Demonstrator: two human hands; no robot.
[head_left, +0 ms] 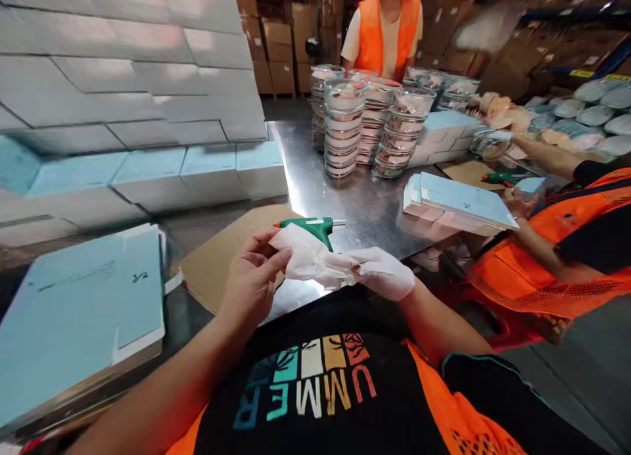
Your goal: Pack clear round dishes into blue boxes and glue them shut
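Observation:
My left hand (256, 271) is bare and pinches a thin, crumpled white glove (310, 256) between thumb and fingers. Over my right hand (387, 273) is a white glove of the same look, and its fingertips close on the other end of the loose one. Both hands are in front of my body, above the table's near edge. Just behind the loose glove, a green glue gun (315, 227) lies with its orange tip pointing left. Under it, a brown cardboard sheet (210, 261) is partly covered by my left hand.
Flat light-blue boxes (89, 304) lie at left, before a wall of white boxes (123, 80). Stacked glass containers (342, 126) stand on the metal table (300, 152). More blue sheets (458, 198) lie at right, near a seated co-worker (547, 244). Another person (384, 34) stands behind.

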